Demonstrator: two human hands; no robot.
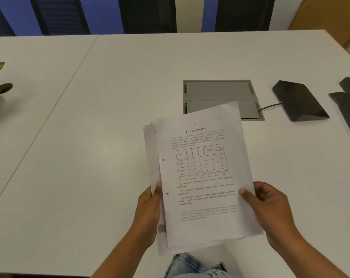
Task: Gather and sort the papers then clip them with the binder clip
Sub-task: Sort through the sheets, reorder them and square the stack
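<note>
While the papers [206, 177] sit raised above the white table [109, 117], we've got them gripped on both sides, low down near the bottom edge. Top sheet faces us, printed text with a table in the middle and two punch holes along its left margin; the sheets beneath stick out unevenly to the left and at the bottom, so the stack isn't squared. Our left hand [150, 207] is closed on the left edge, thumb on top of the page. Our right hand [270, 205] pinches the right edge, thumb pressed flat on the front sheet, fingers curled behind. Just beyond the papers, a grey cable hatch [218, 91] is set into the table, its near corner hidden by the page. Right of it lies a black wedge-shaped box [299, 101] with a cord [270, 106] running to the hatch. No clip that we can make out.
</note>
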